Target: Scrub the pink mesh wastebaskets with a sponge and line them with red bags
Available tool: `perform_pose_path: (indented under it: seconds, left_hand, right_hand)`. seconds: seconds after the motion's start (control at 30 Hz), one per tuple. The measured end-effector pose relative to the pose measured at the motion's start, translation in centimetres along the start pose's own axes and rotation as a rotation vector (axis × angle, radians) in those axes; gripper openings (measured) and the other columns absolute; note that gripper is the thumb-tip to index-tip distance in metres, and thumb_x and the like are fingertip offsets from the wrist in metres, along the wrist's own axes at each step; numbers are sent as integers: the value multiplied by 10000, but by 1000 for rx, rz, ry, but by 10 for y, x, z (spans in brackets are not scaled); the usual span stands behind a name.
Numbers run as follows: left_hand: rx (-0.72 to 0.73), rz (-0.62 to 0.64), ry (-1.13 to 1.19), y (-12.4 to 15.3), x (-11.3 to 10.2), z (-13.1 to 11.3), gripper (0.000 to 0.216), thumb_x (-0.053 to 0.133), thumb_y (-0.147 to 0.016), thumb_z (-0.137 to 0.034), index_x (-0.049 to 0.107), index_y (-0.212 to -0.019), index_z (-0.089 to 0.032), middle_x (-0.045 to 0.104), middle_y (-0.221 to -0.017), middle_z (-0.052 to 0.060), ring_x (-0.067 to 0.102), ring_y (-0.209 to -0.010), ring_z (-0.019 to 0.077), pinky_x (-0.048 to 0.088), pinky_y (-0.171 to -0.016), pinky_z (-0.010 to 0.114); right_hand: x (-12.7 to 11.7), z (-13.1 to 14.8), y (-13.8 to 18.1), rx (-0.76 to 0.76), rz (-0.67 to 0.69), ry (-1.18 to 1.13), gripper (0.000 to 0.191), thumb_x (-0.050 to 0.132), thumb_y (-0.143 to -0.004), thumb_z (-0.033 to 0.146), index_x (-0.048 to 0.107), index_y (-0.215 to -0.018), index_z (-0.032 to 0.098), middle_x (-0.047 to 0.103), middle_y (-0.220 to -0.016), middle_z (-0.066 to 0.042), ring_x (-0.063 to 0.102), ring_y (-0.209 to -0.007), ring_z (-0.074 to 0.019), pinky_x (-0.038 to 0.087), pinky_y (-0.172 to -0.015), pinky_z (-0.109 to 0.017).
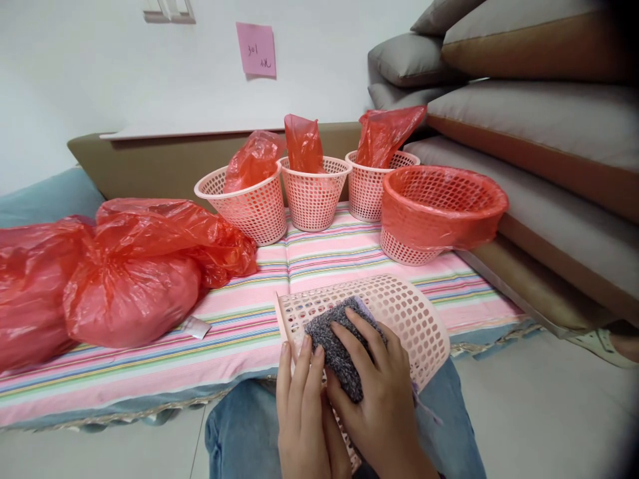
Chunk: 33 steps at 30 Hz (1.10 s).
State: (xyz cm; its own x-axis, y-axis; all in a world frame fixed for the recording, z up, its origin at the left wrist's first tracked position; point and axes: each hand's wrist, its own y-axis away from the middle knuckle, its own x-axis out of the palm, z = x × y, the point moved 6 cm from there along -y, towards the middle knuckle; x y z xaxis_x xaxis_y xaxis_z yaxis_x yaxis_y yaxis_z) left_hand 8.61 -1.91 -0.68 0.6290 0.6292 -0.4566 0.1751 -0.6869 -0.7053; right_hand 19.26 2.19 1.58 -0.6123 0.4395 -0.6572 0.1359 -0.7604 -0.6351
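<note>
A pink perforated plastic basket lies on its side on my lap, its rim toward me. My right hand presses a grey fuzzy cloth against the basket's rim, fingers curled over the cloth. My left hand rests beside it, fingers together and straight, touching the cloth's left edge and the basket rim.
On the striped cloth stand three pink baskets with red bags in them and a fourth basket lined with a red bag. Stuffed red plastic bags lie at left. Grey sofa cushions are stacked at right. A pink note hangs on the wall.
</note>
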Motion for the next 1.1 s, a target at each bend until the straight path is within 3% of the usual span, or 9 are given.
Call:
perform_pose_path:
  seconds: [0.33, 0.6, 0.7, 0.8, 1.0, 1.1]
  left_hand:
    - [53, 103, -5, -11, 0, -3, 616, 465, -896, 23, 440, -1456, -230, 442, -1551, 77, 225, -1522, 264, 331, -1184, 448]
    - [34, 102, 2, -11, 0, -8, 539, 454, -905, 25, 491, -1386, -215, 455, -1541, 79, 226, -1521, 267, 337, -1174, 443]
    - [5, 91, 1, -5, 0, -7, 560, 463, -916, -7, 458, -1425, -238, 459, -1541, 68, 217, -1525, 262, 351, -1168, 432]
    - [-43, 80, 6, 1, 0, -5, 580, 448, -956, -102, 364, -1507, -264, 415, -1575, 54, 186, -1533, 254, 352, -1169, 421]
    - [-92, 73, 100, -3, -2, 0, 522, 352, -1028, -336, 303, -1547, -310, 328, -1625, 29, 193, -1532, 262, 286, -1202, 459]
    - [-159, 52, 178, -6, -3, 4, 504, 302, -1035, -408, 338, -1530, -319, 257, -1653, 29, 203, -1529, 269, 247, -1215, 486]
  right_hand:
    - [-2, -23, -18, 75, 29, 23, 408, 529, -917, 303, 563, -1320, 241, 558, -1412, -80, 507, -1213, -322, 434, -990, -530]
    - [-23, -124, -25, 382, -96, 193, 430, 476, -921, 443, 645, -1247, 219, 595, -1389, -83, 527, -1202, -338, 408, -1017, -546]
    - [-29, -143, -20, 440, -107, 216, 478, 453, -915, 480, 642, -1264, 214, 589, -1397, -89, 536, -1179, -352, 413, -1001, -552]
    - [-28, -125, -16, 433, -93, 264, 462, 453, -920, 476, 646, -1261, 232, 574, -1419, -75, 525, -1164, -380, 413, -966, -592]
    - [-2, -3, -14, 18, 44, 43, 356, 504, -948, 361, 618, -1275, 279, 582, -1408, -32, 502, -1196, -335, 412, -975, -525]
    - [3, 22, -14, -37, 36, -27, 330, 540, -930, 295, 631, -1247, 305, 612, -1372, -3, 509, -1186, -312, 412, -973, -495]
